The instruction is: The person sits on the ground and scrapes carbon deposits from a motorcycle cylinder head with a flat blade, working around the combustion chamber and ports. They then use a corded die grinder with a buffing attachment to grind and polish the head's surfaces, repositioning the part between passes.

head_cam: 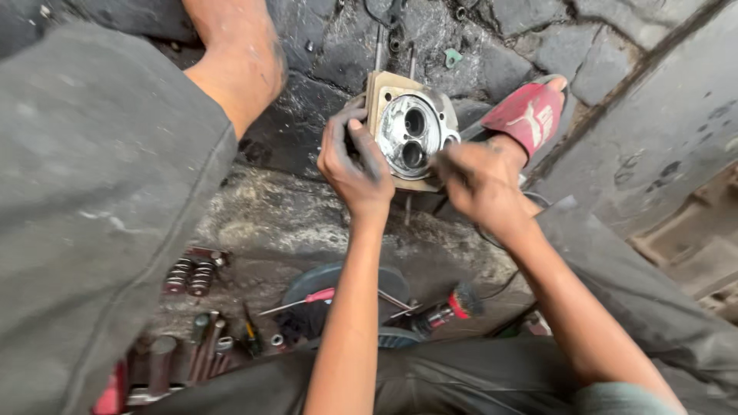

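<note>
Grey trouser legs (100,200) fill the near edge of the view; just beyond them, small tools lie on the dirty stone floor (292,223): a red-handled screwdriver (307,298), two coil springs (189,277), a few valves (206,338) and a round dark lid (338,296); farther on, the left hand (355,165) has its grip closed on the left side of a metal cylinder head (411,134), held up over the floor; the right hand (480,180) touches its lower right edge, blurred, so I cannot tell its grip; a red sandal (530,111) is behind.
</note>
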